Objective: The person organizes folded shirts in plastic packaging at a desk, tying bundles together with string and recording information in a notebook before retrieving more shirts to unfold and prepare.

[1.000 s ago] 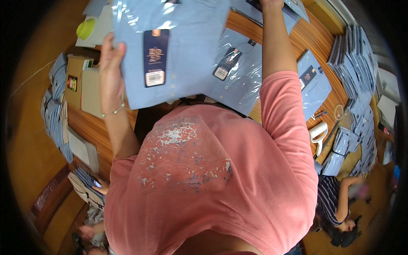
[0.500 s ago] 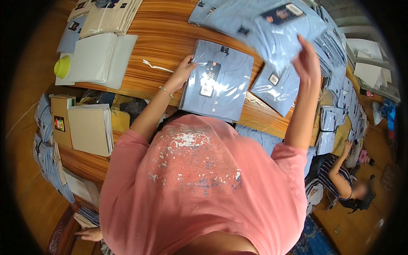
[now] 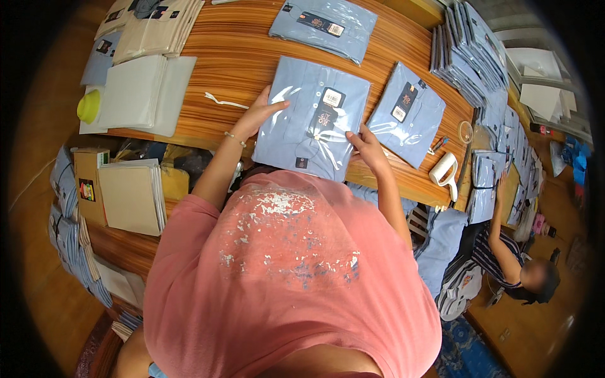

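Observation:
A folded light blue shirt in a clear plastic bag is held between my two hands in front of my chest, its dark tag and white barcode label face up. My left hand grips its left edge, thumb on top and fingers out of sight underneath. On the opposite edge, my right hand pinches the bag with its thumb above. Just right of it, another bagged blue shirt lies on the wooden table. A third bagged shirt lies farther back.
Stacked bagged shirts stand at the far right. A white-handled roller lies by the table's right edge. White sheets and a yellow-green round object are at the left. Another person is at the lower right.
My right hand has come down from the far right, having let go of a bagged shirt, and now grips the near one. The near shirt's tag and label now face the opposite way.

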The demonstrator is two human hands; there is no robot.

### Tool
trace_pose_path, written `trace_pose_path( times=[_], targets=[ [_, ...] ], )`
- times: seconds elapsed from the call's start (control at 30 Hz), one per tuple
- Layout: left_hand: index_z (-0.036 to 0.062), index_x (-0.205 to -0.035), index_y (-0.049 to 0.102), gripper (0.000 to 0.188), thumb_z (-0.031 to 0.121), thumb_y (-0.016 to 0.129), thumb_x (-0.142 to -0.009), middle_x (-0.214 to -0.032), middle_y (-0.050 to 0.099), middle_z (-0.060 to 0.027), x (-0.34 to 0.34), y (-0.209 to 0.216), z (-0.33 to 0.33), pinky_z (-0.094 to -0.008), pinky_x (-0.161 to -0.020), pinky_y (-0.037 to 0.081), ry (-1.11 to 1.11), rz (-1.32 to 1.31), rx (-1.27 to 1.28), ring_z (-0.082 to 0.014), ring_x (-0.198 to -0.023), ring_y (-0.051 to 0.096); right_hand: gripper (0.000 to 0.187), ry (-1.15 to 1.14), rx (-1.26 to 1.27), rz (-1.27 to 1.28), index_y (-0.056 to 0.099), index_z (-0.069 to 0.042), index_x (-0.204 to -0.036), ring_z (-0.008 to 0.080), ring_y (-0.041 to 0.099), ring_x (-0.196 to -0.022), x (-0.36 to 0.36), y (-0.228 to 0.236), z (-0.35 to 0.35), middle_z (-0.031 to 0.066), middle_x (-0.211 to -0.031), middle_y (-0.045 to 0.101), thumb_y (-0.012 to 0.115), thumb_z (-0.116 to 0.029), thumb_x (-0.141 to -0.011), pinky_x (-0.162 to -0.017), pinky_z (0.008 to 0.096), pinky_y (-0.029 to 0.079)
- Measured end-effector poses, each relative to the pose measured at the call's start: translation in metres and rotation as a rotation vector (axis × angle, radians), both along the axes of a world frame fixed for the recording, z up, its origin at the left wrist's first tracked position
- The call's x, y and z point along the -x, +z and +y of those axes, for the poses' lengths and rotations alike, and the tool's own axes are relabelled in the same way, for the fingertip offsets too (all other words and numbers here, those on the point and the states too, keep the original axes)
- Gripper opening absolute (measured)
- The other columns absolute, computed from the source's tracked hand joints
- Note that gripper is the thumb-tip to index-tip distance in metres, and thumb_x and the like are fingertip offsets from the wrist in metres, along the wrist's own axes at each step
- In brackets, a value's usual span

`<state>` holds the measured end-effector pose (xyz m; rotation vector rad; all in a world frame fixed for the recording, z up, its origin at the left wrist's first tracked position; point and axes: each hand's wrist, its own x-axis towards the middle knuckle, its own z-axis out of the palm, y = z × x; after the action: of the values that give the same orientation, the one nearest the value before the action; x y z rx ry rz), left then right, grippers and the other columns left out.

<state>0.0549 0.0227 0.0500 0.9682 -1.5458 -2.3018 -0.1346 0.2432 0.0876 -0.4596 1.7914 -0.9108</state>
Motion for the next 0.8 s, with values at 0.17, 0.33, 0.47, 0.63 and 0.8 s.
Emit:
trace_pose_path(
  times=[0.17,0.33,0.47,0.63,0.8],
  targets=[
    [-0.0027,-0.132,0.031,0.066,0.018,0.067,-0.08,-0.124,0.048,-0.0134,0.0,0.007,0.003,-0.0285,-0.094,0.038,-0.025,-0.047,0.172,-0.019,-0.111,0.047,0.028,-0.227,0.131,0.52,0.059,-0.002,-0.103,0.0124,0.056,-0.062,0.075,-0.023,0.036,0.0079,-0.074,0.061,0.055,-0.025,-0.088,-0.055,0.0262,0.045],
    [-0.0033,-0.131,0.033,0.066,0.015,0.068,-0.079,-0.121,0.049,-0.0136,0.0,0.015,0.003,-0.0279,-0.092,0.039,-0.012,-0.029,0.055,-0.0185,-0.11,0.048,0.029,-0.292,0.005,0.596,0.059,-0.002,-0.105,0.0155,0.056,-0.064,0.106,-0.033,0.071,0.0081,-0.073,0.06,0.059,-0.024,-0.085,-0.058,0.0281,0.046],
    [-0.0051,-0.129,0.034,0.066,0.016,0.069,-0.077,-0.119,0.051,-0.0156,0.002,0.007,0.003,-0.0287,-0.09,0.041,0.014,-0.107,0.161,-0.0199,-0.107,0.051,0.032,-0.104,-0.013,1.217,0.059,-0.006,-0.108,0.0284,0.056,-0.084,0.097,-0.038,0.076,0.0155,-0.092,0.059,0.063,-0.021,-0.08,-0.076,0.0367,0.045],
    [-0.0041,-0.129,0.037,0.062,0.015,0.068,-0.078,-0.117,0.053,-0.0136,0.002,0.008,0.002,-0.0278,-0.088,0.042,0.03,-0.155,0.168,-0.0187,-0.104,0.052,0.035,-0.187,-0.008,1.259,0.059,-0.01,-0.111,0.0372,0.049,-0.1,0.139,-0.037,0.095,0.0192,-0.107,0.053,0.064,-0.019,-0.077,-0.088,0.042,0.039],
    [-0.0027,-0.13,0.036,0.063,0.013,0.067,-0.078,-0.118,0.053,-0.0136,0.005,0.016,0.004,-0.0277,-0.088,0.042,0.024,-0.136,0.102,-0.0187,-0.105,0.052,0.036,-0.128,0.086,1.272,0.057,-0.007,-0.112,0.0345,0.052,-0.097,0.204,-0.006,0.086,0.0193,-0.103,0.056,0.064,-0.02,-0.079,-0.087,0.0414,0.039]
  ],
)
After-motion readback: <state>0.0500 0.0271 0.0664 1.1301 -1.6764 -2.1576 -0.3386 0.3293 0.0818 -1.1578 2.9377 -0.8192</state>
